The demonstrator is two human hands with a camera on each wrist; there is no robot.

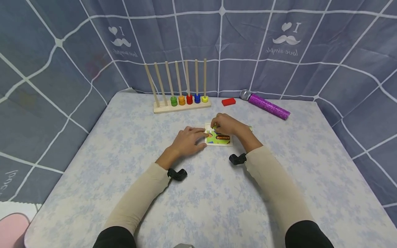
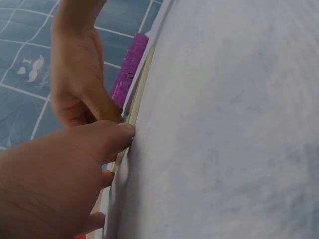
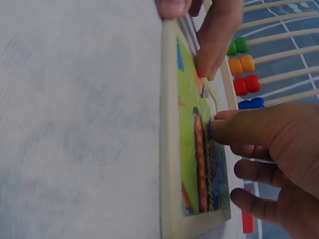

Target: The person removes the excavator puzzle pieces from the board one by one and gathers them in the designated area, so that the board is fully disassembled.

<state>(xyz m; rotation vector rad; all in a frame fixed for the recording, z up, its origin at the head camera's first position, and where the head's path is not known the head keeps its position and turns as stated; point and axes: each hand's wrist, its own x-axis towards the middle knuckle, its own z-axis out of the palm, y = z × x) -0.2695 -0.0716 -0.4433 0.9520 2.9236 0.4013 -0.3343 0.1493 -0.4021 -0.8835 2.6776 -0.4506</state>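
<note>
A wooden picture puzzle board (image 1: 218, 144) with a pale frame and a green scene with an orange caterpillar lies flat mid-table. My left hand (image 1: 188, 140) rests at its left side, fingers fairly straight, the index fingertip on the picture. In the right wrist view, the left thumb (image 3: 174, 7) touches the frame's near edge. Above the board, my right hand (image 1: 225, 124) has bent fingers. Its thumb and forefinger pinch a small, dark blue-looking puzzle piece (image 3: 210, 130) at the picture, mostly hidden by the fingers.
Behind the board stands a wooden peg rack (image 1: 183, 107) with coloured beads on several upright rods. A red block (image 1: 228, 101) and a purple glittery microphone (image 1: 268, 106) lie right of it. Something small and green (image 1: 250, 128) shows past the right wrist. Grey-blue curtains (image 1: 242, 44) enclose the table.
</note>
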